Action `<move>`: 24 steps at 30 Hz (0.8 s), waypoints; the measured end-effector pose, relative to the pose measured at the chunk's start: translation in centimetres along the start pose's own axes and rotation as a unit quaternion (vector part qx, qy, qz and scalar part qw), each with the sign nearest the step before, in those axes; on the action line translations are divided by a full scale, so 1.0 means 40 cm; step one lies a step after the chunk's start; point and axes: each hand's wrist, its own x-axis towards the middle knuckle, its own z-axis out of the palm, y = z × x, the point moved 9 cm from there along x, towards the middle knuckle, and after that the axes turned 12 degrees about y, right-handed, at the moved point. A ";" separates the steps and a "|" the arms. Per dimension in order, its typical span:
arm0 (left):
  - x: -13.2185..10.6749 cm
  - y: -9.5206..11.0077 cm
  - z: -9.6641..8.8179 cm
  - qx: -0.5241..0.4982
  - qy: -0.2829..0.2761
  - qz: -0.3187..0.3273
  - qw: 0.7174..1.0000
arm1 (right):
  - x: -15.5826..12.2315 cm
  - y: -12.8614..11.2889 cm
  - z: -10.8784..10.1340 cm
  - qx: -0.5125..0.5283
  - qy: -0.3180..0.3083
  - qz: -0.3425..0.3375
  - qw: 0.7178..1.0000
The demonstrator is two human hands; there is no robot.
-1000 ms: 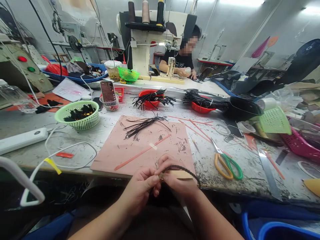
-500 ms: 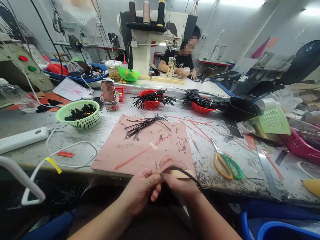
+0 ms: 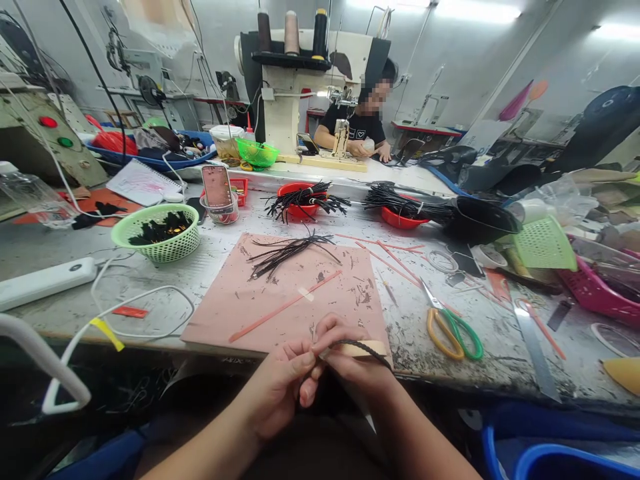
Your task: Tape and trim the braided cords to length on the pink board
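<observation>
Messy tabletop [image 3: 215, 248]. Cord [image 3: 371, 351] lay flatter over right hand [image 3: 353, 365] than second ago, left hand [image 3: 283, 377] pinching it too; probably just grip tweak, work unfinished.

Sewing workshop. Type is given away by the big sewing machine [image 3: 280, 107] mounted on the far bench [image 3: 400, 175], with thread spools [image 3: 291, 33] racked on top in brown, beige and black. More machines [image 3: 436, 107] are set up along the back wall. A co-worker [image 3: 357, 127] is seated behind the big one. Near worktable [image 3: 210, 240] is heavily scuffed and stained; a pink board [image 3: 280, 293] is laid on it, speckled dark. Scissors [image 3: 440, 307] and a metal ruler [image 3: 536, 357] are kept at right. Black strips [image 3: 310, 197] are bundled over red bowls [image 3: 301, 212]. Lit by ceiling tubes [image 3: 477, 11].
</observation>
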 end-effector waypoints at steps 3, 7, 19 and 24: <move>0.002 -0.006 0.003 -0.025 0.006 -0.011 1.000 | 0.006 -0.010 -0.003 -0.013 0.008 -0.018 1.000; 0.010 0.005 -0.014 0.005 0.044 0.017 0.999 | 0.009 0.001 -0.011 -0.043 0.021 0.011 0.999; -0.010 0.066 -0.037 0.215 0.113 0.163 0.956 | 0.014 -0.032 -0.026 -0.141 0.050 -0.011 0.989; -0.003 0.031 -0.025 0.095 0.084 0.088 0.988 | 0.010 -0.032 -0.020 -0.156 0.033 -0.019 0.987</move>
